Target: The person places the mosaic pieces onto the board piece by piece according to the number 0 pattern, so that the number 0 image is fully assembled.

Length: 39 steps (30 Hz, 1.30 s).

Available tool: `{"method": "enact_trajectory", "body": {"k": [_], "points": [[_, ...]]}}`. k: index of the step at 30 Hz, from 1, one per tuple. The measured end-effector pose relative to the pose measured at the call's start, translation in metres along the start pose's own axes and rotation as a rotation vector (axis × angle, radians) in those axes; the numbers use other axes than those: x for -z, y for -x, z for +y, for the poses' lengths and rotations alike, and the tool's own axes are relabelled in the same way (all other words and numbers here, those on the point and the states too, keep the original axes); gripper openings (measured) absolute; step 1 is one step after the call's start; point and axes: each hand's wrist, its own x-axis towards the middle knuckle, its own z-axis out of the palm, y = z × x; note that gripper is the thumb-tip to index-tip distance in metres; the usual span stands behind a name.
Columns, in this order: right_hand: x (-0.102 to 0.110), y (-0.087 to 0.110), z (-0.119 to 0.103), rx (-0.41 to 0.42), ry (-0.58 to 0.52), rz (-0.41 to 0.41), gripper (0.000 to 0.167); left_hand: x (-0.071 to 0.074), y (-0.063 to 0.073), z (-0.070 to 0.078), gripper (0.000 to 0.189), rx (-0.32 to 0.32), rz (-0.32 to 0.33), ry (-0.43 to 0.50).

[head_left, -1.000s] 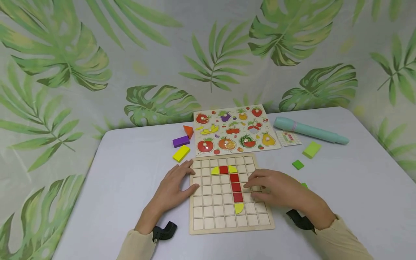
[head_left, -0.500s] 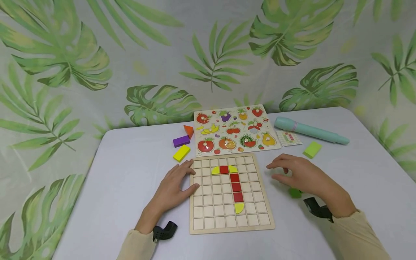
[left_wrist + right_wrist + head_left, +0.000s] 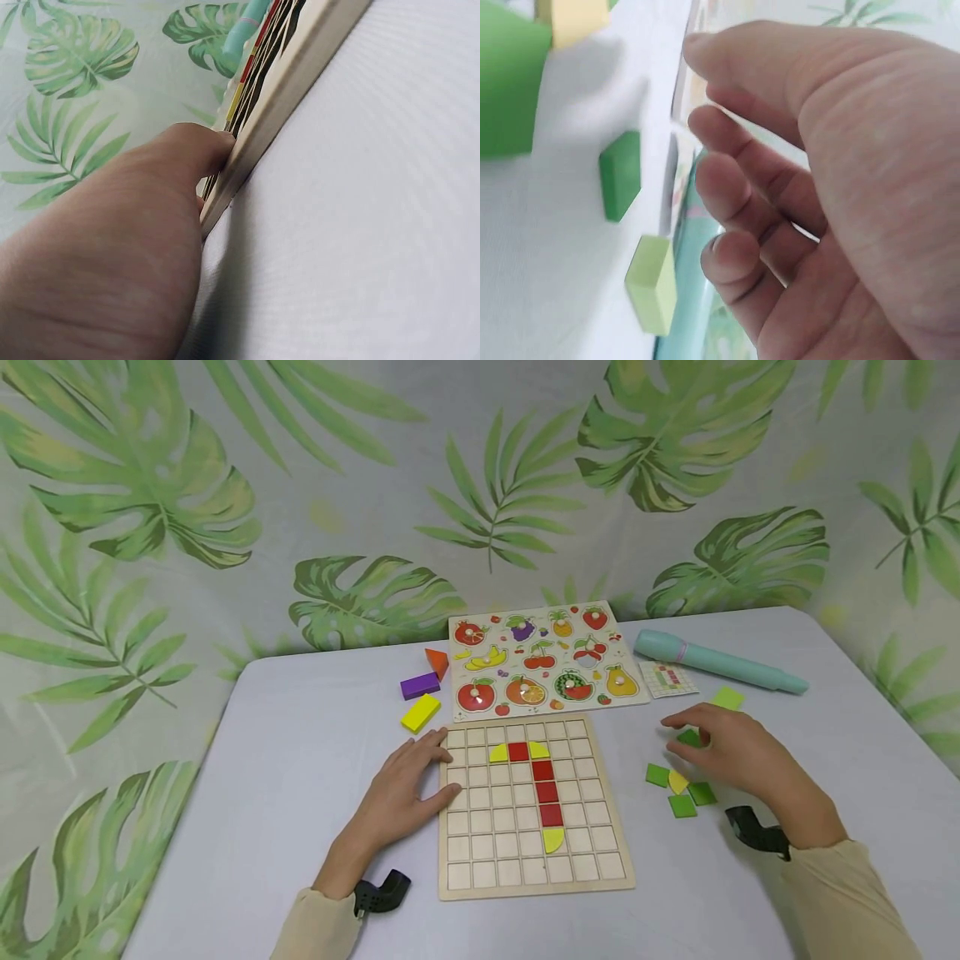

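Leaf-print cloth hangs behind a pale tabletop [image 3: 300, 760], where a wooden grid board [image 3: 525, 868] carries a red and yellow figure. The left hand [image 3: 401, 789] lies flat, fingers straight, steadying the board's left edge. The right hand [image 3: 731, 747] hovers with loosely curled fingers, holding nothing, over a dark green tile [image 3: 687, 737] beside a cluster of green tiles [image 3: 682, 806]. This looks like the piece-choosing step; the next move calls for a fingertip pinch on one thin tile.
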Motion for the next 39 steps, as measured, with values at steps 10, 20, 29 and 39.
{"method": "enact_trajectory", "body": {"k": [10,20,29,39], "points": [[0.001,-0.001,0.022,-0.079,0.001,-0.042,0.042,-0.001,0.000,-0.001,0.035,-0.008,0.008,0.002],[-0.001,-0.001,0.031,-0.071,0.006,-0.060,0.046,0.000,-0.001,-0.001,0.036,-0.019,0.014,0.000],[0.000,0.000,0.031,-0.045,0.013,-0.071,0.041,0.000,0.000,-0.001,0.035,-0.012,0.008,0.001],[-0.003,-0.001,0.010,-0.008,-0.034,-0.038,0.040,0.000,-0.001,0.000,0.035,-0.013,0.008,0.000]]}}
